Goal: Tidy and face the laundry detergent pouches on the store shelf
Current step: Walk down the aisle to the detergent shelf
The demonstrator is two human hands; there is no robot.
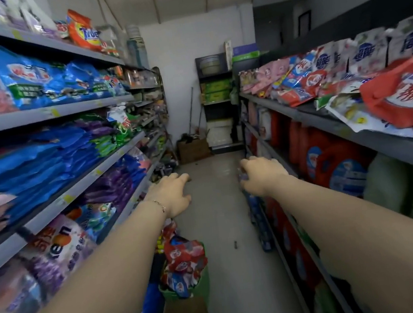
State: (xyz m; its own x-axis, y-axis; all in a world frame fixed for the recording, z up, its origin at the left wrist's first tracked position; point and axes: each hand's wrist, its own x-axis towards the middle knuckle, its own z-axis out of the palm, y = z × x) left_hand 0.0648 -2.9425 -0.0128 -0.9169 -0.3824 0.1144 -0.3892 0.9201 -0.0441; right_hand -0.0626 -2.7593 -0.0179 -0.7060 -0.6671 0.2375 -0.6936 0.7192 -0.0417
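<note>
Aisle seen from behind the person, read from left to right. The left shelving (83,108) carries stacked blue bags (29,77) and purple and pink packs below, their print smeared by blur and mostly unreadable. On the floor at its foot stands a green basket (202,285) heaped with red and blue packs, its lower part cut off by the left forearm. The left hand (176,194), a thin bracelet (160,206) at the wrist, reaches out over the aisle floor with fingers loosely bent and hanging, holding nothing. The right hand (263,175) reaches out level with it, near the lower right shelves; it is seen from the back with its fingers curled under, and whether they touch or grip the bluish shape at their tips cannot be told. The detergent pouches (302,78) lie on the upper right shelf (348,125), well above and apart from both hands: pink, white and red ones tipped at all angles and overlapping. A large red pouch (407,95) sprawls over a white one at the shelf's front edge. Such pouches are judged soft, saggy and fairly heavy with liquid, their film slippery. Each is best taken with both hands, at the stiff top seam or spout and under the base, then stood label outward. Red jugs (332,163) fill the shelf beneath. The near end of the pouch row runs out of the picture, and the far end is too small to make out
</note>
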